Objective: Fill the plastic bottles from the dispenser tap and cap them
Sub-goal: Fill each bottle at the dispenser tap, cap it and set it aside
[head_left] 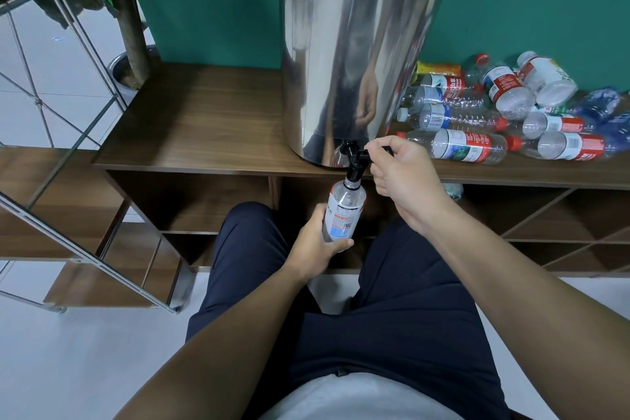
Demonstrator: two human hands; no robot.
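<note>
A tall steel dispenser [354,44] stands on a wooden shelf top [204,119], its black tap [353,160] hanging over the front edge. My left hand [315,245] grips a clear plastic bottle [344,211] with a white label, held upright with its open neck right under the tap spout. My right hand [402,174] pinches the tap's black lever from the right. Water inside the bottle cannot be judged.
Several plastic bottles [511,112] with red and blue labels lie piled on the shelf top right of the dispenser. Open shelf compartments [204,201] sit below. A metal frame rack [68,147] stands at the left. My knees in dark trousers are under the bottle.
</note>
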